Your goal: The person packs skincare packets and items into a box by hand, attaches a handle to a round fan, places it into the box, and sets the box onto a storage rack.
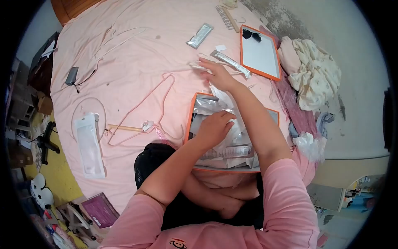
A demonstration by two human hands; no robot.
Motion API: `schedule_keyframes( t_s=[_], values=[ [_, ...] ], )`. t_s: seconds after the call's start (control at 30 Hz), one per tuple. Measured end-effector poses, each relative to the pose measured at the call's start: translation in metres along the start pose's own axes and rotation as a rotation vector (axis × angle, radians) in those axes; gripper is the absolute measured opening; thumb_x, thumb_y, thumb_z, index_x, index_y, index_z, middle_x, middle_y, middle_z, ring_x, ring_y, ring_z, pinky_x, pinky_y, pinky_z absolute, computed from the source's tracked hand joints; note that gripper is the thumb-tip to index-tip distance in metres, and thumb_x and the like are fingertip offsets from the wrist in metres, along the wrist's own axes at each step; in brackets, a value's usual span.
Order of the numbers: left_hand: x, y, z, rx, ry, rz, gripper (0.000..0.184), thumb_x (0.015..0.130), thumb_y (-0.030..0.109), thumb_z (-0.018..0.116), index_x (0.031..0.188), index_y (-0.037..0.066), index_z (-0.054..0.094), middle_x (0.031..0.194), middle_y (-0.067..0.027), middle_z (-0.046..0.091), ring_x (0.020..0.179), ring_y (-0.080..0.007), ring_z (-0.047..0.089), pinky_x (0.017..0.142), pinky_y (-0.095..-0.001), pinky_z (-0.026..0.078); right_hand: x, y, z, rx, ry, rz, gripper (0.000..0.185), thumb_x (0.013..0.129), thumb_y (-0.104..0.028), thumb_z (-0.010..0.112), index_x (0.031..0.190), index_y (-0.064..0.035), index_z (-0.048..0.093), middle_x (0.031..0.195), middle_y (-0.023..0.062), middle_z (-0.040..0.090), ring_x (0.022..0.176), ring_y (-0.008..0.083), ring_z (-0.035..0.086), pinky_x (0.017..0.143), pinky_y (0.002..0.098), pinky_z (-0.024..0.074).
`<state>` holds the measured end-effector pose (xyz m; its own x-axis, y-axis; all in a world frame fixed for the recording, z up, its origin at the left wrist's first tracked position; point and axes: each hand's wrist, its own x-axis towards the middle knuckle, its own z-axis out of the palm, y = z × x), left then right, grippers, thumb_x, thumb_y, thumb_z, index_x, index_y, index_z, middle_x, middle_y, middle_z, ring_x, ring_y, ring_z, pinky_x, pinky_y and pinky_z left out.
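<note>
My left hand [214, 129] is over an orange-rimmed box [191, 114], its fingers closed on crinkled white plastic packaging [235, 132]. Silvery packets [205, 104] and a printed sachet [237, 152] lie in the box. Beyond it, my right hand [218, 74] reaches across the bed with its fingers apart. A pale, thin wrapper shows by its fingertips, partly covered by the hand. Just past that hand, a long silver printed packet [231, 63] rests on the sheet. Farther off lies another silver packet [200, 35].
The orange-rimmed lid [261, 54] holds a black bow-like item [251, 35]. A pink hanger [143, 106], a clear pouch [90, 145] and a grey device with a cable [72, 76] lie left on the bed. Bunched cloth [313, 70] lines the wall.
</note>
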<state>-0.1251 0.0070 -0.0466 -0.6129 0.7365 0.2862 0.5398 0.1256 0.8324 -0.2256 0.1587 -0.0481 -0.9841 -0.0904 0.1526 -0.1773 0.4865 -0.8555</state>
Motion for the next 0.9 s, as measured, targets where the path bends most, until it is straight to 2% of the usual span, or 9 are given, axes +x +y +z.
schedule_keyframes(
  t_s=[0.1, 0.2, 0.27, 0.33, 0.43, 0.67, 0.77, 0.87, 0.9],
  values=[
    [0.0, -0.003, 0.001, 0.013, 0.014, -0.008, 0.017, 0.081, 0.014, 0.054, 0.097, 0.008, 0.055, 0.095, -0.0108, 0.057, 0.088, -0.0296, 0.055, 0.075, -0.0379, 0.044, 0.007, -0.018, -0.003, -0.161, 0.021, 0.02, 0.038, 0.074, -0.002, 0.057, 0.112, -0.0034, 0.052, 0.121, 0.0141, 0.046, 0.097, 0.025, 0.054, 0.071, 0.0331, 0.0466],
    [0.0, -0.005, 0.002, -0.005, 0.058, 0.012, 0.017, 0.078, 0.013, 0.055, 0.094, 0.008, 0.057, 0.091, -0.0095, 0.058, 0.087, -0.0279, 0.055, 0.074, -0.0376, 0.045, 0.005, 0.013, -0.014, -0.673, 0.232, -0.061, 0.033, 0.074, -0.004, 0.058, 0.107, -0.0053, 0.055, 0.113, 0.0195, 0.051, 0.086, 0.0315, 0.057, 0.067, 0.0393, 0.0474],
    [0.001, -0.004, 0.0, -0.021, 0.022, 0.002, 0.017, 0.08, 0.013, 0.054, 0.096, 0.008, 0.056, 0.093, -0.0106, 0.057, 0.087, -0.0294, 0.055, 0.074, -0.0379, 0.044, 0.001, 0.024, -0.025, -0.747, 0.042, 0.429, 0.036, 0.07, -0.015, 0.065, 0.103, -0.0032, 0.055, 0.104, 0.0203, 0.056, 0.086, 0.0326, 0.058, 0.072, 0.0392, 0.0471],
    [0.001, -0.003, -0.001, -0.033, -0.001, -0.004, 0.017, 0.081, 0.013, 0.054, 0.097, 0.008, 0.055, 0.094, -0.0112, 0.057, 0.087, -0.0302, 0.055, 0.074, -0.038, 0.044, -0.01, 0.051, -0.022, -0.902, -0.254, 0.583, 0.039, 0.065, -0.024, 0.07, 0.094, -0.0013, 0.057, 0.094, 0.0194, 0.06, 0.086, 0.033, 0.059, 0.075, 0.0395, 0.0462],
    [0.001, -0.004, -0.001, -0.025, 0.0, -0.001, 0.017, 0.081, 0.013, 0.054, 0.097, 0.009, 0.055, 0.093, -0.0112, 0.057, 0.087, -0.0302, 0.055, 0.074, -0.0377, 0.044, -0.028, 0.079, -0.005, -0.911, -0.383, 0.584, 0.021, 0.073, -0.019, 0.059, 0.087, -0.0039, 0.058, 0.09, 0.0171, 0.06, 0.087, 0.0304, 0.057, 0.071, 0.0376, 0.0448],
    [0.002, -0.002, 0.0, -0.004, 0.0, -0.016, 0.018, 0.08, 0.013, 0.054, 0.098, 0.009, 0.054, 0.094, -0.0112, 0.056, 0.087, -0.0299, 0.054, 0.074, -0.0378, 0.044, -0.022, 0.11, 0.003, -0.609, -0.689, 0.507, 0.016, 0.066, -0.006, 0.054, 0.082, -0.0096, 0.056, 0.08, 0.0079, 0.06, 0.075, 0.021, 0.055, 0.065, 0.0323, 0.0435],
    [0.002, -0.001, -0.001, -0.006, -0.024, -0.04, 0.018, 0.08, 0.014, 0.054, 0.098, 0.01, 0.054, 0.095, -0.0109, 0.056, 0.088, -0.0294, 0.054, 0.074, -0.0376, 0.044, -0.023, 0.112, 0.0, -0.57, -0.66, 0.5, 0.012, 0.072, -0.017, 0.057, 0.081, -0.0082, 0.055, 0.079, 0.0101, 0.06, 0.076, 0.0228, 0.056, 0.064, 0.0331, 0.0434],
    [0.001, -0.001, 0.003, -0.006, -0.033, -0.035, 0.017, 0.081, 0.014, 0.054, 0.097, 0.01, 0.055, 0.095, -0.0105, 0.056, 0.088, -0.0291, 0.054, 0.075, -0.0374, 0.044, -0.02, 0.061, 0.005, -0.673, -0.48, 0.673, 0.028, 0.076, -0.033, 0.058, 0.089, -0.0083, 0.053, 0.082, 0.0134, 0.06, 0.077, 0.0257, 0.056, 0.067, 0.035, 0.0434],
    [0.001, -0.001, 0.002, -0.001, -0.026, -0.025, 0.017, 0.081, 0.014, 0.054, 0.097, 0.01, 0.055, 0.094, -0.0104, 0.056, 0.088, -0.029, 0.054, 0.075, -0.0374, 0.044, -0.02, 0.061, 0.006, -0.668, -0.459, 0.626, 0.033, 0.076, -0.037, 0.058, 0.091, -0.0083, 0.052, 0.084, 0.0147, 0.059, 0.078, 0.0269, 0.056, 0.068, 0.0355, 0.0433]
  ],
)
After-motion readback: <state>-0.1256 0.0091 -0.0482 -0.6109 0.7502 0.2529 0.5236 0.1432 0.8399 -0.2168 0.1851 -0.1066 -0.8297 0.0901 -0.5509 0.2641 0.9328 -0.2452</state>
